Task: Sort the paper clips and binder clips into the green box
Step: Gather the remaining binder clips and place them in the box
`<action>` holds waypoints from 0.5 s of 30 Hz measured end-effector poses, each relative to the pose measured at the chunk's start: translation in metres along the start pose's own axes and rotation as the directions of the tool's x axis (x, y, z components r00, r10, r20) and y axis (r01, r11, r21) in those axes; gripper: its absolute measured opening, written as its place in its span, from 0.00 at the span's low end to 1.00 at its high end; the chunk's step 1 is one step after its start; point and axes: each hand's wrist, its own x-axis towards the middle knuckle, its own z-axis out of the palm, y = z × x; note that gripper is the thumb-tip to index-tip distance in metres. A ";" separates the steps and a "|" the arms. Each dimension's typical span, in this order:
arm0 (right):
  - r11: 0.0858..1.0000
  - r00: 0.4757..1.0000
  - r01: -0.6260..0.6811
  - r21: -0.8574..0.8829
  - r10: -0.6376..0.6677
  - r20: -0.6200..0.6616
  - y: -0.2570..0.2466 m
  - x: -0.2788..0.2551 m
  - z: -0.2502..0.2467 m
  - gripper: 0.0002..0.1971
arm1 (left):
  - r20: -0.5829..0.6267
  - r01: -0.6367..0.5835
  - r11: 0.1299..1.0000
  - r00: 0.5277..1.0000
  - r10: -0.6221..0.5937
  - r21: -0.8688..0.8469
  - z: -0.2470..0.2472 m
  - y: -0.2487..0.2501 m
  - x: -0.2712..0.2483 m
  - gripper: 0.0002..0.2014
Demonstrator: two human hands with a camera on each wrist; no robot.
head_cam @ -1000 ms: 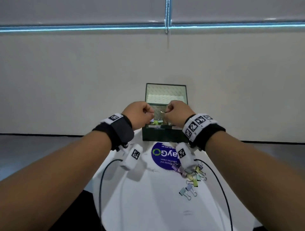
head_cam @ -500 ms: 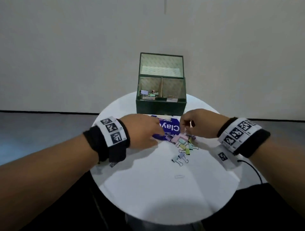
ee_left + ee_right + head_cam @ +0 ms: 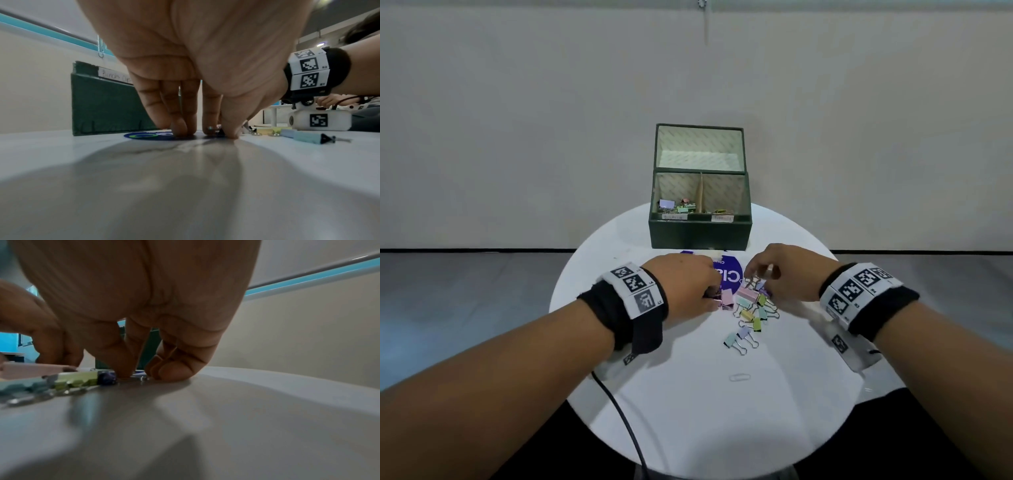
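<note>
The green box [image 3: 700, 236] stands open at the table's far edge, with binder clips in its left compartment and a few clips in the right one. A pile of pastel binder clips [image 3: 751, 310] lies in front of it. My left hand [image 3: 685, 284] is at the pile's left edge, thumb and forefinger pinching a small dark binder clip [image 3: 220, 131] on the table. My right hand [image 3: 780, 274] is on the pile's far right. Its forefinger tip touches a purple clip [image 3: 107, 378] and its thumb is over a pink clip [image 3: 30, 370]. Whether it grips one is hidden. A lone paper clip [image 3: 739, 377] lies nearer me.
The round white table [image 3: 688, 411] carries a blue round sticker [image 3: 731, 274] between the box and the pile. A black cable [image 3: 619, 407] runs off the near left edge. The wrist cameras hang close to the tabletop. A wall rises behind the box.
Both hands came down from over the box to the clip pile on the table. The left fingers closed on a small clip, and the right fingers settled onto the clips.
</note>
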 end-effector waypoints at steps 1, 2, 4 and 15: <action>1.000 1.000 -0.002 0.010 0.002 0.002 0.000 -0.001 -0.001 0.18 | -0.022 0.020 1.000 1.000 -0.021 -0.007 0.001 0.000 0.000 0.10; 1.000 1.000 -0.008 0.017 0.008 -0.004 0.001 -0.001 -0.001 0.14 | -0.042 0.044 0.999 0.998 -0.045 -0.021 0.001 0.000 0.000 0.09; 0.999 0.999 -0.020 0.031 0.021 -0.034 0.004 -0.001 0.000 0.10 | -0.067 0.088 0.994 0.993 -0.092 -0.065 -0.001 0.000 0.001 0.06; 0.948 0.977 0.032 0.315 0.037 -0.210 0.011 -0.004 -0.015 0.07 | -0.188 0.135 0.973 0.967 -0.170 -0.185 -0.007 -0.005 0.004 0.03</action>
